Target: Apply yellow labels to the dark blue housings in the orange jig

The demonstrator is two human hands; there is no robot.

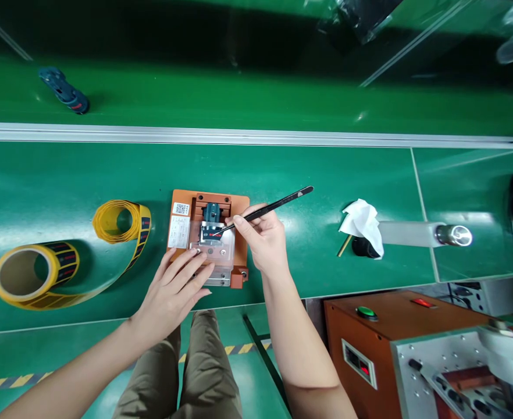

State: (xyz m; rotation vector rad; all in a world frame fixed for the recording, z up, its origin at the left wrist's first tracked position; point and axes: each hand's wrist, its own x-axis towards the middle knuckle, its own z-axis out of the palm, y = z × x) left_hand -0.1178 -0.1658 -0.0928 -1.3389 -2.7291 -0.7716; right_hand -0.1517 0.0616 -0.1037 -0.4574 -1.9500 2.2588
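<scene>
Black tweezers [280, 202] are pinched in my right hand [263, 235], their tips pointing down and left at a small dark label with red lettering [210, 234]. Whether the tips grip the label is too small to tell. The label lies at the window of a clear plastic plate [225, 267] on an orange fixture [241, 203]. Behind it, a dark blue part [212, 212] sits in the fixture's slot. My left hand [173, 291] lies flat with its fingers apart on the clear plate's left front, holding nothing.
At left stand a large roll of dark labels on yellow backing [3, 288] and a smaller yellow coil [112, 227], joined by a strip. Another blue part [64, 90] lies beyond the metal rail [256, 135]. To the right are a white cloth [361, 220], a metal-topped bottle [452, 235] and an orange machine [370, 326].
</scene>
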